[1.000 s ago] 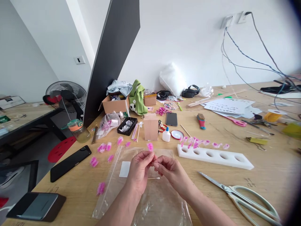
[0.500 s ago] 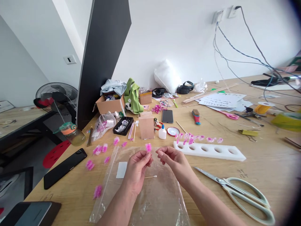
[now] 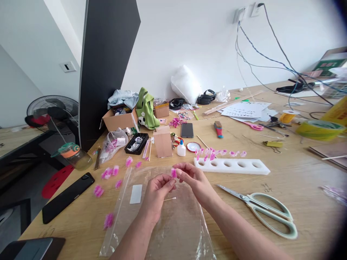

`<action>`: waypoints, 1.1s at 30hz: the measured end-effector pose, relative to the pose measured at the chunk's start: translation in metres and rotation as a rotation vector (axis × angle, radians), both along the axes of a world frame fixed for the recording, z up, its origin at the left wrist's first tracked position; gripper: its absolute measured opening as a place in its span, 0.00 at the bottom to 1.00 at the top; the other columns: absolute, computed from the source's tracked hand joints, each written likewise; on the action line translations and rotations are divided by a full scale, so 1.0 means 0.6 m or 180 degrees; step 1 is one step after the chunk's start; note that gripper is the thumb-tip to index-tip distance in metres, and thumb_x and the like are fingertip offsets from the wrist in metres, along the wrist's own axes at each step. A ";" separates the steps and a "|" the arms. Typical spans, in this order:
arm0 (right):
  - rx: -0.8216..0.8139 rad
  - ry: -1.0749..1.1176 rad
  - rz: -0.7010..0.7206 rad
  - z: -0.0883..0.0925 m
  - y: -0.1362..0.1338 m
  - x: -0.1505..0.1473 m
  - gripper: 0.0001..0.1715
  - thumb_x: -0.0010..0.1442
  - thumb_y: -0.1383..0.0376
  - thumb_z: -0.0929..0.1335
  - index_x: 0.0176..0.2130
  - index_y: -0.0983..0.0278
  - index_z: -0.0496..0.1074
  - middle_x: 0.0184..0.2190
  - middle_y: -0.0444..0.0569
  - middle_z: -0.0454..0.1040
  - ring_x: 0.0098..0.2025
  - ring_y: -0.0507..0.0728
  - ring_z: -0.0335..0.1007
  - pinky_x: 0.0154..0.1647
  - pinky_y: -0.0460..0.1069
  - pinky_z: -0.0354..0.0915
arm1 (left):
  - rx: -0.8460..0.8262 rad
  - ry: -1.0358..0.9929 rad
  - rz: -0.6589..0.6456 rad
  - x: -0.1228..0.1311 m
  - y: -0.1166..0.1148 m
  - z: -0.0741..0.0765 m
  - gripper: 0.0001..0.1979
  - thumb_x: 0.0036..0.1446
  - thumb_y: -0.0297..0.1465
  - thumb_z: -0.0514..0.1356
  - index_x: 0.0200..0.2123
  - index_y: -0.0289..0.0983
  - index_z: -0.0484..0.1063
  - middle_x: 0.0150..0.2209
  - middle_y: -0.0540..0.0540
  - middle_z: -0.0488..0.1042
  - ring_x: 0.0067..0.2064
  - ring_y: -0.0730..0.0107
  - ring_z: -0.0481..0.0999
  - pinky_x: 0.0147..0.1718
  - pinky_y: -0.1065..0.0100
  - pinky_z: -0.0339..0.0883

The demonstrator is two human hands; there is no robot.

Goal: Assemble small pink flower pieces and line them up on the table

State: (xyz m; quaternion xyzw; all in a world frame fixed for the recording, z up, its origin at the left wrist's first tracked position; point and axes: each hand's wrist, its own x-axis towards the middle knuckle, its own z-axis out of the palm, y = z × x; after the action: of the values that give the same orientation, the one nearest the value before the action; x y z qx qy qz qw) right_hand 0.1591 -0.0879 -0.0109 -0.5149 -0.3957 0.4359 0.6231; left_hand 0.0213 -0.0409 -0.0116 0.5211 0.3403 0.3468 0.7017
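Observation:
My left hand (image 3: 157, 191) and my right hand (image 3: 193, 180) meet above a clear plastic zip bag (image 3: 162, 224) lying on the wooden table (image 3: 298, 187). The right hand's fingertips pinch a small pink fringed piece (image 3: 173, 172). My left hand's fingers are curled close to it and hold a thin cotton swab (image 3: 170, 199) whose tip sticks out to the right. Several more pink pieces (image 3: 108, 173) lie scattered left of the bag.
Big scissors (image 3: 260, 209) lie to the right. A white foam block with holes (image 3: 231, 165), a glue bottle (image 3: 181, 148) and a wooden box (image 3: 162, 141) stand behind the hands. A black phone (image 3: 67, 196) lies left. Yellow tape (image 3: 320, 130) sits far right.
The camera has swung right and the scene has slid left. My right hand has come back to the pink piece and now pinches it; the left hand has lowered a little.

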 end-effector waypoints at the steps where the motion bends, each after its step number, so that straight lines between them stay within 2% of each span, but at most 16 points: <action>1: -0.0021 -0.0041 -0.0009 0.000 0.001 0.000 0.23 0.52 0.50 0.71 0.39 0.65 0.72 0.35 0.49 0.72 0.34 0.54 0.64 0.37 0.49 0.60 | -0.0015 0.0002 -0.0003 0.000 0.000 0.000 0.08 0.47 0.33 0.66 0.25 0.34 0.73 0.23 0.51 0.69 0.28 0.76 0.66 0.31 0.73 0.58; 9: -0.0075 -0.0190 -0.0067 -0.003 0.002 0.001 0.20 0.50 0.51 0.71 0.33 0.66 0.71 0.30 0.47 0.72 0.31 0.53 0.63 0.34 0.49 0.59 | -0.0081 0.0030 0.0020 0.001 0.000 0.002 0.09 0.45 0.33 0.66 0.24 0.34 0.72 0.23 0.51 0.69 0.28 0.75 0.65 0.31 0.72 0.57; 20: 0.0121 -0.0219 -0.0188 -0.007 0.004 0.002 0.15 0.50 0.56 0.71 0.27 0.65 0.69 0.28 0.46 0.68 0.31 0.53 0.61 0.32 0.48 0.58 | -0.0214 0.0040 -0.0128 0.001 0.000 0.003 0.08 0.46 0.32 0.66 0.23 0.34 0.72 0.22 0.50 0.69 0.27 0.75 0.65 0.30 0.72 0.57; 23: 0.0133 -0.0241 -0.0188 -0.007 0.004 0.002 0.14 0.50 0.57 0.70 0.27 0.66 0.70 0.29 0.47 0.68 0.31 0.53 0.62 0.33 0.48 0.58 | -0.0295 0.0024 -0.0139 0.001 0.001 0.002 0.08 0.47 0.33 0.65 0.25 0.34 0.73 0.25 0.49 0.70 0.28 0.75 0.66 0.30 0.71 0.58; 27: 0.0144 -0.0257 -0.0186 -0.006 0.003 0.001 0.14 0.51 0.57 0.70 0.27 0.66 0.69 0.29 0.47 0.68 0.31 0.53 0.62 0.34 0.49 0.59 | -0.0457 -0.0327 -0.0007 0.000 0.001 0.002 0.11 0.51 0.37 0.61 0.32 0.34 0.75 0.32 0.46 0.72 0.30 0.73 0.67 0.28 0.70 0.61; 29: 0.0118 -0.0310 -0.0174 -0.007 0.003 0.000 0.14 0.51 0.56 0.70 0.26 0.65 0.69 0.29 0.47 0.68 0.31 0.53 0.62 0.33 0.48 0.59 | -0.0338 -0.0326 0.0040 0.000 0.001 0.003 0.14 0.51 0.40 0.60 0.33 0.34 0.75 0.32 0.45 0.72 0.30 0.72 0.67 0.28 0.71 0.61; 33: 0.0060 -0.0439 -0.0084 -0.011 0.003 -0.002 0.13 0.51 0.57 0.69 0.26 0.65 0.69 0.29 0.47 0.69 0.31 0.53 0.63 0.33 0.48 0.60 | 0.0188 0.0225 0.0138 0.001 0.000 0.002 0.17 0.48 0.41 0.65 0.35 0.33 0.76 0.30 0.45 0.72 0.31 0.71 0.68 0.30 0.72 0.61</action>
State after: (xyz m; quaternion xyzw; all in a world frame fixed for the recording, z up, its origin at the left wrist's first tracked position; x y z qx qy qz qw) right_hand 0.1580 -0.0860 -0.0175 -0.5430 -0.4350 0.3874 0.6048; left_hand 0.0219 -0.0409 -0.0103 0.5460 0.3657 0.3532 0.6658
